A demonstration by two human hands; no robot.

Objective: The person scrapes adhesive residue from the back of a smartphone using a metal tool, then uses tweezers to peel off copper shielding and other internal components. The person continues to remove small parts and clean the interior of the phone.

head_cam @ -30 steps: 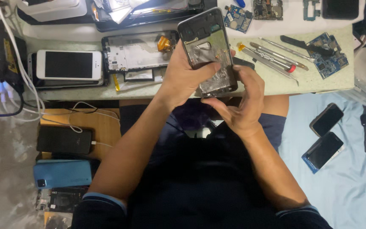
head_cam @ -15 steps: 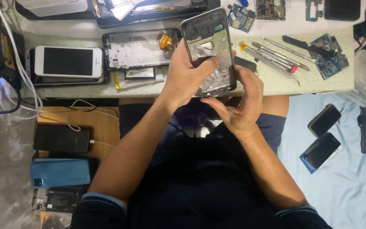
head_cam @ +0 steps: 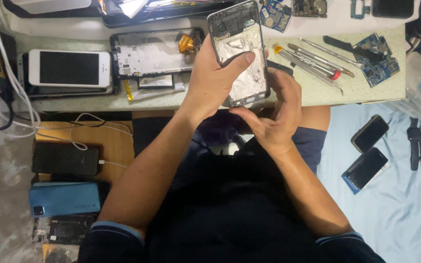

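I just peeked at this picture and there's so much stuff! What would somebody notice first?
First, the opened phone frame with its silvery insides showing, held up in the middle by the left hand while the right hand touches its lower edge. Next, the white phone lying on the table at the left. Then the blue circuit board and metal tools at the right.

The pale green counter [head_cam: 317,95] carries a white phone [head_cam: 69,68] near its left edge, with an opened phone frame [head_cam: 152,53] just beside it. Toward the right edge lie screwdrivers [head_cam: 313,61] and a blue circuit board [head_cam: 378,65]. At the far edge sits a smaller circuit board [head_cam: 275,13].
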